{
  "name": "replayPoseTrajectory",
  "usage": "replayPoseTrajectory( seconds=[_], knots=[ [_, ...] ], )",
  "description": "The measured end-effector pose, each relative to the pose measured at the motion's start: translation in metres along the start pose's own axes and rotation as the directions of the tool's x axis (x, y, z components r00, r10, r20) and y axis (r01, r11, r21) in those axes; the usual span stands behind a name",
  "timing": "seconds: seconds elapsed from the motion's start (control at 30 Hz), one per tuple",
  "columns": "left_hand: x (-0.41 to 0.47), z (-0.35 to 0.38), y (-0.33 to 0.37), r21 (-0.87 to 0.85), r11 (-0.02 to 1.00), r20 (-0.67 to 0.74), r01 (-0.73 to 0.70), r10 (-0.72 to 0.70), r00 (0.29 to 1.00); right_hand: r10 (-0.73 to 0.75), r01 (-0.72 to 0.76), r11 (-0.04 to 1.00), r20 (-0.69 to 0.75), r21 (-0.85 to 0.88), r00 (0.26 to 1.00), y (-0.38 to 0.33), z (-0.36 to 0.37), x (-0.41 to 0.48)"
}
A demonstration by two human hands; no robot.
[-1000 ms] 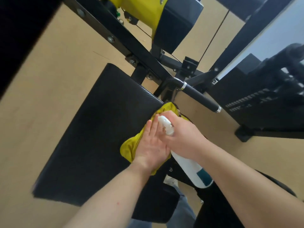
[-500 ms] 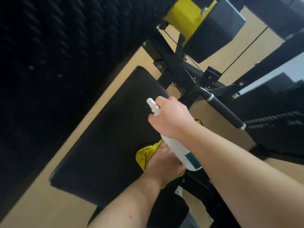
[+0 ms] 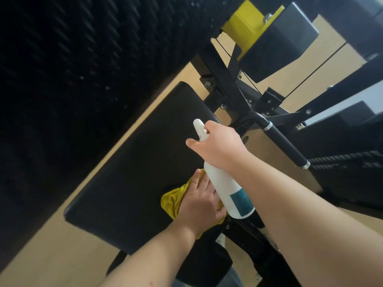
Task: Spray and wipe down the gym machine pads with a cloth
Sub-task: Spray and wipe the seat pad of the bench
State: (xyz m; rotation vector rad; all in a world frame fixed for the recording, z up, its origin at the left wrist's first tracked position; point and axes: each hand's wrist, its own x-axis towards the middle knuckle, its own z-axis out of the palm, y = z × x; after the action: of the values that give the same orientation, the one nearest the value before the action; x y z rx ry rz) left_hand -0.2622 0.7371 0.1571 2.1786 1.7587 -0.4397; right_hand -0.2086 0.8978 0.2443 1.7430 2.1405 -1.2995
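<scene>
Risk: the bottle (image 3: 228, 193) nozzle aims up-left along the pad (image 3: 134, 172); squeezed now, I reckon mist overshoots it.
Risk: the bottle hangs over my left knuckles, so drips may land there.
Right grip (image 3: 217, 146): curled round the bottle neck, arm stretched forward above the pad.
Left grip (image 3: 199, 204): flat, fingers straight, pressing the cloth (image 3: 172, 200) on the pad's near right edge.
</scene>
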Motion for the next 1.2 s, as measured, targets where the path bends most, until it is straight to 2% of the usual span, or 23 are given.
replayPoseTrajectory(
  seconds=[0.03, 0.13, 0.2, 0.23, 0.33, 0.4, 0.47, 0.57, 0.6, 0.67, 0.77, 0.87, 0.93, 1.0, 1.1, 1.17, 1.2],
  knots=[
    [-0.001, -0.003, 0.001, -0.037, 0.999, 0.043, 0.014, -0.013, 0.999, 0.015, -0.015, 1.0, -0.013, 0.023, 1.0, 0.001, -0.001, -0.001],
    [0.009, -0.019, -0.001, -0.084, 0.997, -0.011, 0.003, -0.004, 1.0, 0.047, -0.044, 0.996, -0.031, 0.08, 0.998, 0.006, -0.005, -0.006],
    [0.026, -0.03, -0.019, -0.033, 0.999, -0.152, 0.025, -0.03, 0.988, 0.073, -0.066, 0.986, -0.045, 0.151, 0.996, 0.012, -0.009, -0.01],
    [0.036, -0.04, -0.033, 0.026, 0.997, -0.203, 0.078, -0.071, 0.977, 0.083, -0.07, 0.979, -0.061, 0.192, 0.995, 0.014, -0.012, -0.01],
    [0.066, -0.061, -0.078, 0.108, 0.953, -0.182, 0.284, -0.262, 0.948, 0.104, -0.06, 0.957, -0.141, 0.284, 0.985, 0.019, -0.02, -0.011],
    [0.084, -0.075, -0.101, 0.105, 0.889, -0.213, 0.446, -0.418, 0.883, 0.109, -0.052, 0.953, -0.177, 0.298, 0.978, 0.02, -0.023, -0.012],
    [0.098, -0.094, -0.113, -0.002, 0.828, -0.204, 0.561, -0.55, 0.81, 0.108, -0.047, 0.953, -0.19, 0.298, 0.976, 0.021, -0.024, -0.014],
    [0.115, -0.114, -0.119, -0.186, 0.722, -0.186, 0.667, -0.692, 0.697, 0.127, -0.075, 0.957, -0.174, 0.282, 0.976, 0.025, -0.021, -0.018],
    [0.119, -0.115, -0.121, -0.221, 0.704, -0.187, 0.675, -0.71, 0.679, 0.141, -0.091, 0.958, -0.17, 0.273, 0.975, 0.027, -0.02, -0.019],
    [0.115, -0.107, -0.122, -0.214, 0.72, -0.218, 0.66, -0.694, 0.686, 0.15, -0.107, 0.962, -0.159, 0.253, 0.976, 0.03, -0.017, -0.024],
    [0.088, -0.083, -0.111, -0.129, 0.802, -0.267, 0.584, -0.595, 0.758, 0.121, -0.101, 0.971, -0.08, 0.215, 0.989, 0.028, -0.011, -0.031],
    [0.047, -0.056, -0.097, -0.064, 0.868, -0.243, 0.493, -0.493, 0.836, 0.075, -0.077, 0.98, 0.021, 0.182, 0.997, 0.025, 0.002, -0.035],
    [0.018, -0.039, -0.091, -0.038, 0.9, -0.231, 0.434, -0.431, 0.873, 0.087, -0.092, 0.974, 0.033, 0.208, 0.996, 0.026, 0.007, -0.035],
    [-0.002, -0.025, -0.087, -0.021, 0.909, -0.209, 0.417, -0.411, 0.887, 0.143, -0.134, 0.935, -0.005, 0.329, 0.99, 0.033, 0.011, -0.034],
    [-0.013, -0.014, -0.086, -0.005, 0.885, -0.172, 0.465, -0.459, 0.872, 0.24, -0.145, 0.842, -0.121, 0.52, 0.963, 0.045, 0.017, -0.034],
    [-0.01, -0.019, -0.078, -0.019, 0.879, -0.168, 0.476, -0.472, 0.866, 0.244, -0.109, 0.826, -0.177, 0.554, 0.954, 0.052, 0.021, -0.033],
    [-0.006, -0.021, -0.072, -0.014, 0.897, -0.147, 0.443, -0.44, 0.886, 0.23, -0.095, 0.823, -0.177, 0.561, 0.957, 0.054, 0.022, -0.032]
  ],
)
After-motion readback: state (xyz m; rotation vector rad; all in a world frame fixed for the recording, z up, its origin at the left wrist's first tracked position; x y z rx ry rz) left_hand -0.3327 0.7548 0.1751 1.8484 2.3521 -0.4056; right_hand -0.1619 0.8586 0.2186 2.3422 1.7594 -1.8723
